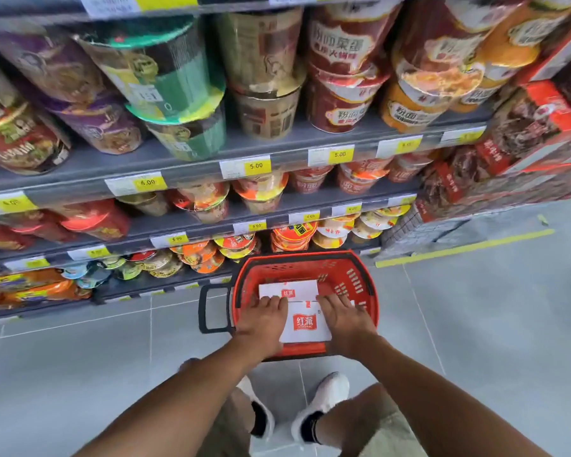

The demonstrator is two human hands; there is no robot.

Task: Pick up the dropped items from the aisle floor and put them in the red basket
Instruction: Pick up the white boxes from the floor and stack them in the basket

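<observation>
Box (305, 321) is gripped at its 9 o'clock edge by left hand (261, 319) and at 3 by right hand (345, 319), equally near. It is held low in the basket (366, 291), long axis seemingly 9-to-3. A second box (287, 288) lies at 12.

A basket (305, 262) stands on the aisle floor (96, 357) just before the noodle shelves (211, 153), its handle (205, 308) out to the left. The far box (287, 287) lies inside. The near box (305, 323) covers that box's near edge, with the left hand (262, 321) holding its left side and the right hand (345, 319) its right. Cartons (508, 153) are stacked at the far right.
</observation>
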